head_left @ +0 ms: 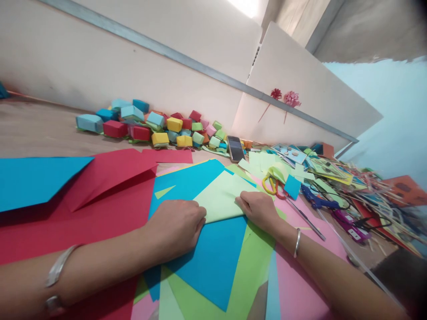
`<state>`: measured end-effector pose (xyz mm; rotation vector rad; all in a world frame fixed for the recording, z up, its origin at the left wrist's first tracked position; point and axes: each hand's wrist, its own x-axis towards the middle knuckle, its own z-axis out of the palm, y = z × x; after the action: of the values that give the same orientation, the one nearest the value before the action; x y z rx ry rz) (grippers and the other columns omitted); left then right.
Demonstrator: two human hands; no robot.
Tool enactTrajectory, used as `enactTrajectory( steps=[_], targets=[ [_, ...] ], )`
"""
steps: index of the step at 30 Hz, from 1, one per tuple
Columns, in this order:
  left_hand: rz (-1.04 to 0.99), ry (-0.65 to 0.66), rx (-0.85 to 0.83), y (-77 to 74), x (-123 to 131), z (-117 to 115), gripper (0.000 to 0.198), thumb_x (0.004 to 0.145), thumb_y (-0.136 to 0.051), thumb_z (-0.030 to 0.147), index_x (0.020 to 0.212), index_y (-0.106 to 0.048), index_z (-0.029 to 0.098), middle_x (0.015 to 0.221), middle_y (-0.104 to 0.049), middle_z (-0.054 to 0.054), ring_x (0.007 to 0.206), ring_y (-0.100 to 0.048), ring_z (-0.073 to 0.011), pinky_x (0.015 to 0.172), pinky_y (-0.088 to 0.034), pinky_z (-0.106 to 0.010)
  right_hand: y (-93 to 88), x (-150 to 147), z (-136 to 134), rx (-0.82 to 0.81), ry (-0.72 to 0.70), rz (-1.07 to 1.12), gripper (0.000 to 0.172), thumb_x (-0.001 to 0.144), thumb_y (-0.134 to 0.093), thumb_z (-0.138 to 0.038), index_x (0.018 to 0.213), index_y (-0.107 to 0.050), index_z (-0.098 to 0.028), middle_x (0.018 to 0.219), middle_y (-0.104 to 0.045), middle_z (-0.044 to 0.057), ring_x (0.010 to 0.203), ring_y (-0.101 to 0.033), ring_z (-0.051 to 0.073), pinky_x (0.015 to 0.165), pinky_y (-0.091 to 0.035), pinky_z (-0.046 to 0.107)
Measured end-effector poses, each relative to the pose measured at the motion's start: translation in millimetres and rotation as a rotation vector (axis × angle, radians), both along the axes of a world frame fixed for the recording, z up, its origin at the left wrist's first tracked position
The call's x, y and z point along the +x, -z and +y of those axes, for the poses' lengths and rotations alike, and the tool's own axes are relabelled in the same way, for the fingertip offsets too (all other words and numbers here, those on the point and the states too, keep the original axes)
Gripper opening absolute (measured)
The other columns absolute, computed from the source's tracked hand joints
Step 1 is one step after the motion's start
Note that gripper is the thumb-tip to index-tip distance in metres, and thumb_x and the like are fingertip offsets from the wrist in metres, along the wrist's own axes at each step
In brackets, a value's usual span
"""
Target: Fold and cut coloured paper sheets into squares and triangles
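Observation:
A pale green folded sheet of paper (222, 199) lies on top of a blue sheet (213, 249) in the middle of the table. My left hand (176, 226) presses its curled fingers on the sheet's lower left edge. My right hand (258, 209) presses down on the lower right corner, fingers bent together. Both hands lie on the fold line. Each wrist wears a silver bangle.
Large red (110, 195), blue (33, 178), green and pink sheets cover the table. A heap of folded paper boxes (156, 126) lies along the wall. A phone (235, 148), yellow-handled scissors (271, 184), a glue gun (316, 201) and craft scraps crowd the right side.

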<state>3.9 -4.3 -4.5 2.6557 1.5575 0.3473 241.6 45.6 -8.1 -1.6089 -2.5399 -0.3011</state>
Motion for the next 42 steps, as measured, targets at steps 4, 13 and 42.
enactTrajectory(
  steps=[4,13,42],
  targets=[
    [-0.001,-0.001,-0.007,0.2,-0.5,-0.6,0.026,0.086,-0.048,0.02,0.064,-0.061,0.02,0.068,-0.067,-0.008,0.059,-0.062,-0.0245,0.049,-0.028,-0.031,0.6,-1.3,0.4,-0.046,0.004,0.039,0.038,0.1,-0.044,-0.035,0.066,-0.047,-0.02,0.064,-0.059,0.001,0.059,-0.047,0.014,0.056,-0.018,0.027],
    [0.088,-0.007,-0.079,-7.6,1.3,-3.5,0.028,0.09,-0.044,0.019,0.071,-0.065,0.02,0.076,-0.07,-0.01,0.065,-0.064,-0.0261,0.049,-0.028,-0.031,0.8,-2.2,2.2,-0.083,-0.001,0.032,0.036,0.099,-0.045,-0.034,0.066,-0.044,-0.02,0.065,-0.057,0.001,0.061,-0.047,0.013,0.056,-0.018,0.027],
    [0.234,0.1,-0.166,-10.9,16.6,-22.9,0.05,0.086,-0.066,0.051,0.113,-0.07,0.009,0.112,-0.065,-0.02,0.102,-0.06,-0.0366,0.083,-0.051,-0.048,-3.4,-16.1,-3.8,-0.069,0.168,-0.098,0.022,0.095,-0.048,-0.032,0.088,-0.063,-0.019,0.073,-0.066,0.003,0.06,-0.05,0.015,0.054,-0.014,0.031]
  ],
)
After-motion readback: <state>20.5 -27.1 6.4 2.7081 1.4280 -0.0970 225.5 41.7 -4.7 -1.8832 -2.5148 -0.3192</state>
